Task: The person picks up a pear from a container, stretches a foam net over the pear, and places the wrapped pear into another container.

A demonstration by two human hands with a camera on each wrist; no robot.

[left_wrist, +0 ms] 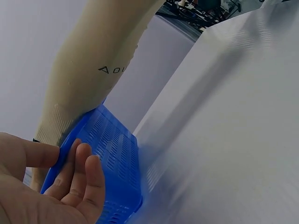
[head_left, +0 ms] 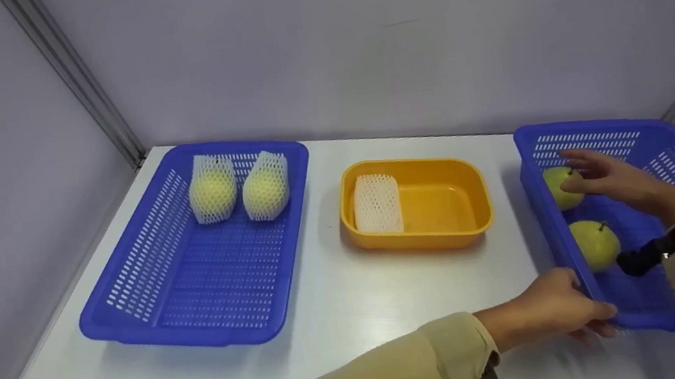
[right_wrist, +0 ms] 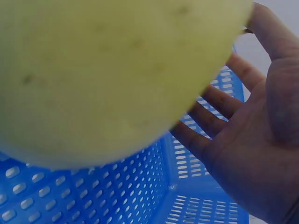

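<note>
Right hand (head_left: 623,183): fingers standing open at far pear (head_left: 558,191), blue basket's (head_left: 594,127) 10 o'clock. Left hand (head_left: 548,308) is pinching rim at 7. I'm thinking sloppy closing risks bumping near pear (head_left: 595,246).

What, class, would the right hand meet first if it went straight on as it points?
Likely the farther pear in the blue basket under the right hand, which partly overlaps it in the head view; depth is unclear.
</note>
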